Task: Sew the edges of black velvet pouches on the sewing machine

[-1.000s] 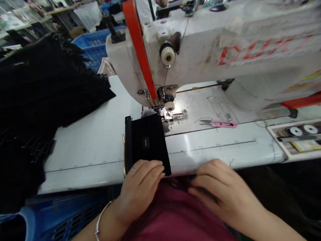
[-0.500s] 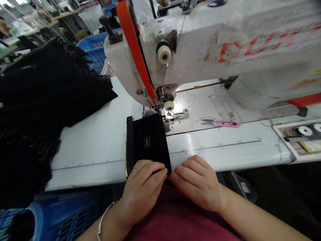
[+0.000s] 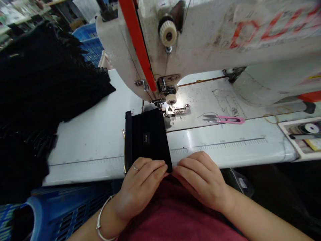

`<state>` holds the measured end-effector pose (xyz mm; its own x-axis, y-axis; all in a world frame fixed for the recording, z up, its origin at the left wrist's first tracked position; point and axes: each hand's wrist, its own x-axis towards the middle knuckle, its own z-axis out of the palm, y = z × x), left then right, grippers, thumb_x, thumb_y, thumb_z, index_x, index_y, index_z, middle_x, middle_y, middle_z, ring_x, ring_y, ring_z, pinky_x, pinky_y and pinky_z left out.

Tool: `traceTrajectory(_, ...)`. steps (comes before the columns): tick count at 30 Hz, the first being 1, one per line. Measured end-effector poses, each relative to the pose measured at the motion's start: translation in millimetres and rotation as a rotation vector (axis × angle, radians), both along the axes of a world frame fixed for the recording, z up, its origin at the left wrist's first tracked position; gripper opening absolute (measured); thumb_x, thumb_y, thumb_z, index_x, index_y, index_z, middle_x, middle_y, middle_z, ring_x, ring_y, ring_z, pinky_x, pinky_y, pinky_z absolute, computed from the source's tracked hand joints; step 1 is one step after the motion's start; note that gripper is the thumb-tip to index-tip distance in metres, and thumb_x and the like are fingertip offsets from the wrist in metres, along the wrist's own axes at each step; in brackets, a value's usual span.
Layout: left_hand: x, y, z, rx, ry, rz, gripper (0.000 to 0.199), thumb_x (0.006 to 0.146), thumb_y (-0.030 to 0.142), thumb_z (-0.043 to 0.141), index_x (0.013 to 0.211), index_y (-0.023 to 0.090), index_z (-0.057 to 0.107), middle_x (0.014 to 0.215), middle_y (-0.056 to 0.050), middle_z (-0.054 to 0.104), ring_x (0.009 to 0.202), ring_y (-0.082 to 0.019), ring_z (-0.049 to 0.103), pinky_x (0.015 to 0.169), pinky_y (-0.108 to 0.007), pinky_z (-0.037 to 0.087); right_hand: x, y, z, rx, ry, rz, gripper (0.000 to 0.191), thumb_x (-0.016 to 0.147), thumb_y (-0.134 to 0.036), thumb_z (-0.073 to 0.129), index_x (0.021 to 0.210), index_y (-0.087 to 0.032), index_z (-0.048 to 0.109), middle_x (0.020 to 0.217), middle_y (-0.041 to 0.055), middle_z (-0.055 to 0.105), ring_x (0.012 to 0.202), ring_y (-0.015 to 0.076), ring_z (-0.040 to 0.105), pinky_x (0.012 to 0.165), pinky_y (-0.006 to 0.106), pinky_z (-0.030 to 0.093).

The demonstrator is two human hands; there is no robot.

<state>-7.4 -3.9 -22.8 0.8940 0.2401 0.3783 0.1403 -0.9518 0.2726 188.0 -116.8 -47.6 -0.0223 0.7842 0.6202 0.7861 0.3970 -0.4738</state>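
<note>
A black zip pouch (image 3: 156,134) with a small dark label lies on the sewing table, its gold zipper along the left side. Its far end reaches the presser foot (image 3: 177,110) of the sewing machine (image 3: 205,43). My left hand (image 3: 141,189) is closed on the near edge, fingers on top and thumb against the fabric. At the near right corner, my right hand (image 3: 203,180) has its fingers pinched together; its fingertips meet the pouch's edge and partly hide what they grip.
Pink thread snips (image 3: 229,119) lie right of the presser foot. A heap of black pieces (image 3: 37,83) covers the table's left. Blue baskets stand below (image 3: 47,217) and behind (image 3: 89,43). A tray (image 3: 304,144) with a bobbin sits at right.
The camera view has shifted closer and down onto the machine. The pouch stays by the presser foot, and my right fingers have moved slightly along its near corner.
</note>
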Motion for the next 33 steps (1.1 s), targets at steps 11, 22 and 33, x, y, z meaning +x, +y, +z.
traceTrajectory(11, 22, 21, 37.1, 0.125, 0.199, 0.001, 0.032, 0.096, 0.016, 0.050, 0.127, 0.010, 0.056, 0.128, -0.013, 0.061, 0.118, -0.027, 0.055, 0.100, -0.046, 0.051, 3, 13, 13.6, 0.033, -0.079, 0.160, 0.021, 0.097, -0.009, 0.048, 0.102, -0.010, 0.068, 0.111, 0.0057, 0.071, 0.111, 0.0209, 0.060, 0.097, 0.037, 0.045)
traceTrajectory(22, 37, 49, 30.1, 0.128, 0.325, -0.030, 0.042, 0.098, 0.022, 0.047, 0.137, 0.011, 0.049, 0.145, -0.013, 0.050, 0.136, -0.027, 0.044, 0.111, -0.047, 0.045, 4, 30, 30.6, 0.039, -0.181, 0.141, 0.031, 0.096, -0.005, 0.042, 0.090, -0.013, 0.071, 0.093, 0.0055, 0.073, 0.092, 0.0165, 0.067, 0.086, 0.031, 0.053)
traceTrajectory(33, 17, 58, 31.8, 0.086, 0.076, -0.233, 0.026, 0.099, 0.013, 0.043, 0.115, 0.012, 0.064, 0.116, -0.006, 0.070, 0.112, -0.019, 0.062, 0.099, -0.033, 0.055, 21, 46, 35.0, -0.106, -0.160, 0.220, 0.026, 0.099, -0.014, 0.042, 0.106, -0.010, 0.068, 0.109, 0.0094, 0.071, 0.105, 0.0195, 0.063, 0.091, 0.034, 0.053)
